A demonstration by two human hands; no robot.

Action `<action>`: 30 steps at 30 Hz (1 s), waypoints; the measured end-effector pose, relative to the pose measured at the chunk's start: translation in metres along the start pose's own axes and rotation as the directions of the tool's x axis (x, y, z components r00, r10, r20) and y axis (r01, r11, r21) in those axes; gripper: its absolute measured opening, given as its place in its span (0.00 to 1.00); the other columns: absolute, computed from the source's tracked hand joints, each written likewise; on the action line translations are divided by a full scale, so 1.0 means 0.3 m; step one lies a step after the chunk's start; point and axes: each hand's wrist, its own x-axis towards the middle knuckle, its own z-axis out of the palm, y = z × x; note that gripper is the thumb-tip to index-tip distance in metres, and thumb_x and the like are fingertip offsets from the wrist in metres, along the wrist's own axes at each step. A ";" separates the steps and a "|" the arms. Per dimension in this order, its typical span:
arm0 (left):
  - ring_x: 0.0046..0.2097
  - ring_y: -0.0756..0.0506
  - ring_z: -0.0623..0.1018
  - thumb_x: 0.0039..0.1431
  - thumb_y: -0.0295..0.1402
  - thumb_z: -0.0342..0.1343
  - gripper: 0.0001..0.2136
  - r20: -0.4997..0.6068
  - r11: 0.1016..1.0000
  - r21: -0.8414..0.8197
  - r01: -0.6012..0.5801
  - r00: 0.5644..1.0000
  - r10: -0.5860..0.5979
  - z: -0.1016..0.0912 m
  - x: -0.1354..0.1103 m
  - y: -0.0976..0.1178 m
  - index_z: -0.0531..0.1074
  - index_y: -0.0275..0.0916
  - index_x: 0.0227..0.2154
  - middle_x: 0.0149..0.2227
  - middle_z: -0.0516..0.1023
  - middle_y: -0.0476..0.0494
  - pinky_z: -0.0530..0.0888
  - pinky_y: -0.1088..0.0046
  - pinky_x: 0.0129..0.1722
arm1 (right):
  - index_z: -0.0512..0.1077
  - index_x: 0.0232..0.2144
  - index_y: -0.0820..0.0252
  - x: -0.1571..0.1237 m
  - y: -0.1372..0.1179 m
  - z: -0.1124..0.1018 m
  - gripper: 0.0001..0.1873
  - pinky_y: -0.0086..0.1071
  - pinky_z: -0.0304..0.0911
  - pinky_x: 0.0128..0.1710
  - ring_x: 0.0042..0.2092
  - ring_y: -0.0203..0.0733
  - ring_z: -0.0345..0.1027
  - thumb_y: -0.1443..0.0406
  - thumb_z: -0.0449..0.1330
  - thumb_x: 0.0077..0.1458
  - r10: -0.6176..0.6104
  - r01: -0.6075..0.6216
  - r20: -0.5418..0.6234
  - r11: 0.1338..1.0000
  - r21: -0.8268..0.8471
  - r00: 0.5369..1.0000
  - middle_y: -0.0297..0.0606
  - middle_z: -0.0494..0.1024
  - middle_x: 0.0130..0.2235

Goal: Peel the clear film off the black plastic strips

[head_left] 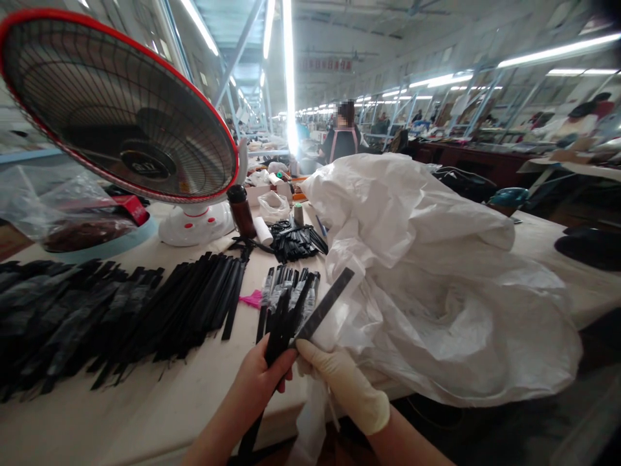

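Near the table's front edge, my bare left hand is wrapped round a bundle of black strips that point up and away from me. Against it, my right hand, in a pale glove, pinches the lower end of a single flat black strip, which slants up to the right. The fingertips of both hands meet or nearly meet. Behind the bundle lie more black strips with clear wrapping. A translucent white strip of material hangs below my right hand.
Rows of black strips cover the table's left side. A red-rimmed fan stands behind them. A big crumpled white sack fills the right. A brown bottle and a thread spool stand further back; a person is beyond.
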 end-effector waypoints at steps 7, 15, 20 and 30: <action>0.16 0.53 0.64 0.47 0.48 0.58 0.16 -0.036 1.000 0.014 0.019 0.999 -0.019 0.007 -0.002 -0.012 0.65 0.39 0.23 0.15 0.66 0.55 0.60 0.77 0.18 | 0.73 0.24 0.61 0.017 -0.037 0.004 0.21 0.33 0.62 0.25 0.23 0.40 0.67 0.48 0.63 0.43 0.014 0.001 -0.046 0.954 0.301 0.999 0.35 0.74 0.19; 0.18 0.52 0.65 0.49 0.46 0.56 0.14 -0.050 0.998 0.069 0.015 0.999 -0.012 0.009 0.000 -0.056 0.65 0.40 0.24 0.16 0.67 0.55 0.62 0.77 0.18 | 0.69 0.17 0.58 0.033 -0.033 0.007 0.17 0.30 0.59 0.22 0.18 0.33 0.59 0.53 0.67 0.41 0.048 0.023 -0.186 0.932 0.363 0.981 0.28 0.68 0.15; 0.18 0.52 0.67 0.53 0.43 0.54 0.12 -0.139 0.998 0.066 -0.007 0.990 0.016 -0.005 0.037 -0.080 0.64 0.39 0.25 0.17 0.68 0.55 0.63 0.77 0.19 | 0.74 0.21 0.60 0.047 -0.005 0.017 0.14 0.30 0.59 0.22 0.18 0.33 0.60 0.55 0.67 0.42 0.128 -0.096 -0.066 0.927 0.364 0.990 0.29 0.70 0.16; 0.26 0.48 0.75 0.49 0.40 0.57 0.12 -0.202 0.992 0.057 0.112 0.974 -0.098 -0.099 0.239 -0.038 0.68 0.36 0.30 0.25 0.74 0.47 0.70 0.76 0.22 | 0.77 0.31 0.63 0.085 -0.045 -0.063 0.09 0.31 0.63 0.50 0.44 0.40 0.73 0.64 0.65 0.45 0.090 -0.169 0.167 0.819 0.549 0.982 0.40 0.81 0.37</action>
